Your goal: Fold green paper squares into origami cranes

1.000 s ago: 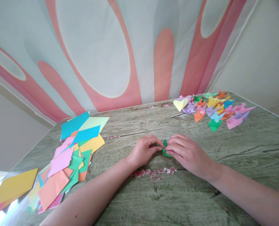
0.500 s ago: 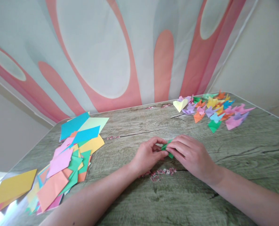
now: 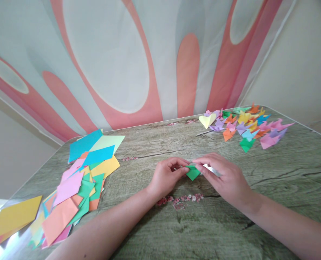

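Note:
A small folded piece of green origami paper (image 3: 193,173) is held just above the table between my two hands. My left hand (image 3: 168,176) pinches its left side between thumb and fingers. At its upper right, the thumb and fingertips of my right hand (image 3: 225,174) close on the edge, with a gap showing between that thumb and the index finger. The green piece's upper edge is partly covered by fingertips, and a flat lower part points down.
Several folded paper cranes (image 3: 247,124) in many colours sit at the back right, with a pale yellow folded heart (image 3: 207,121) at their left. Loose coloured paper sheets (image 3: 68,191) lie in a spread pile on the left of the wood-patterned table (image 3: 149,144). A patterned curtain (image 3: 108,54) hangs behind.
The green paper has been turned between my fingers: earlier a pointed tip stood up, now a flat face shows. My right hand's thumb and index finger have spread farther apart.

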`<action>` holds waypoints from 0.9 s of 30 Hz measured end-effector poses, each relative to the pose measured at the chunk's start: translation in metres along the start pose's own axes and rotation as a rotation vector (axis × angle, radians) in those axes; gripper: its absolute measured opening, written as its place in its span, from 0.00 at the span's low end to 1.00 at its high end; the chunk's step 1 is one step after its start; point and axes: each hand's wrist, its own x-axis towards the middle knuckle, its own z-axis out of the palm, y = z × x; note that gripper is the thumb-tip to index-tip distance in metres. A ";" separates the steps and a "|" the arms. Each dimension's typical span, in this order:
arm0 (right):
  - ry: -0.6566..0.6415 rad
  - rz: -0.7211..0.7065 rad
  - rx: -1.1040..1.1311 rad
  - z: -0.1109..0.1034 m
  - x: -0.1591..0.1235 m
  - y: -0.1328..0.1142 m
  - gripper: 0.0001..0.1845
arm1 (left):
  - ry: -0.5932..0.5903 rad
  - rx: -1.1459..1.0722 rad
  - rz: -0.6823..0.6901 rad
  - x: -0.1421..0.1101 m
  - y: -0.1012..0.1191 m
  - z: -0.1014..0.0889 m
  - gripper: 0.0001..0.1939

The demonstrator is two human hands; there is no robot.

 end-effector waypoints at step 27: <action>-0.034 0.237 0.124 -0.002 0.002 -0.001 0.07 | -0.154 -0.359 -0.201 0.002 -0.005 -0.002 0.19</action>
